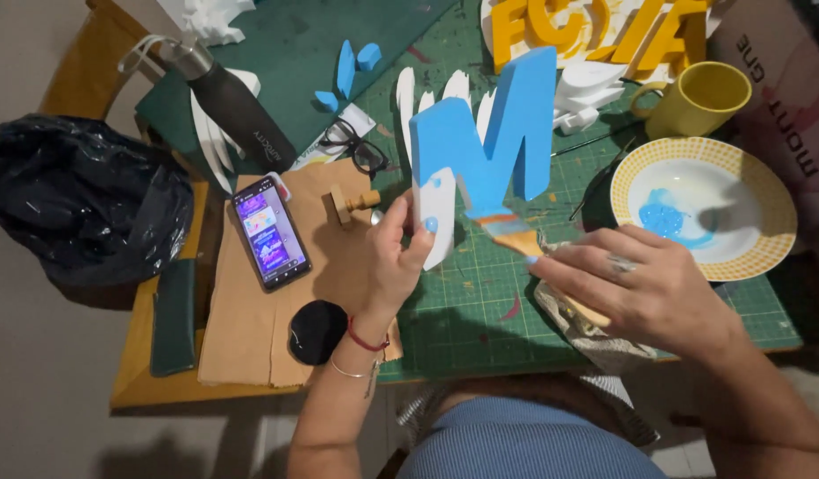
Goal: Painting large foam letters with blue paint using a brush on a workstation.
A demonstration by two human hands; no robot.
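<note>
My left hand (393,257) grips the lower left leg of a foam letter (489,146), blue on its face and white on its edge, held upright above the green cutting mat (480,293). My right hand (644,288) holds a flat paintbrush (516,235) with a wooden handle. Its bristles, wet with blue paint, touch the underside of the letter's middle. A rag (587,333) lies under my right hand.
A yellow-rimmed plate (764,204) with blue paint and a yellow mug (697,98) stand at the right. Yellow foam letters (587,31) lie at the back. A lit phone (269,232), glasses (354,146), a dark bottle (236,111) and brown cardboard (250,319) are at the left.
</note>
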